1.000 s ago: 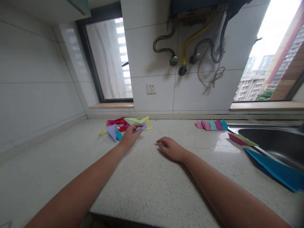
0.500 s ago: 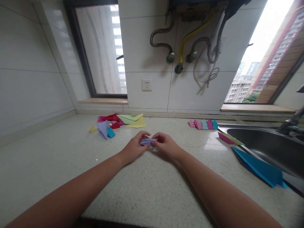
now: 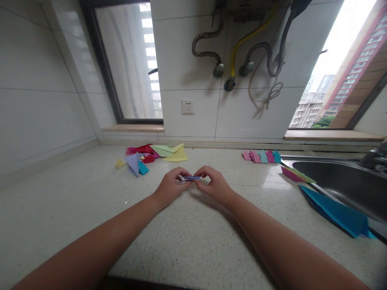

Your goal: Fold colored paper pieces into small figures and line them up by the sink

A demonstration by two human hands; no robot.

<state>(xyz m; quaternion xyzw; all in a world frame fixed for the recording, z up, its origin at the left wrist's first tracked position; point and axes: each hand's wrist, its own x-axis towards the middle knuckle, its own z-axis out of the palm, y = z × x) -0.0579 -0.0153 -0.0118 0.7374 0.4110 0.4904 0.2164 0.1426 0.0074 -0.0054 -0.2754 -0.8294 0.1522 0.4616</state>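
Note:
A small piece of folded lavender paper (image 3: 190, 178) is held between my two hands, just above the middle of the counter. My left hand (image 3: 173, 186) pinches its left side between thumb and fingers. On the right side, my right hand (image 3: 213, 183) grips it in the same way, the fingertips of both hands almost meeting. The paper looks thin and nearly edge-on, with several layers. Fingers cover part of it, so its full shape is hidden.
Folded papers lie at the back left, among them a lavender one (image 3: 133, 163) and a yellow one (image 3: 177, 154). Small folded pieces (image 3: 261, 156) line up at the back right. A large blue folded paper (image 3: 335, 211) rests by the sink (image 3: 329, 177). The speckled counter (image 3: 169, 249) spreads in front.
The lavender paper has tilted from showing its face to nearly edge-on and looks flatter. Both hands still hold it in about the same spot. The view has shifted slightly.

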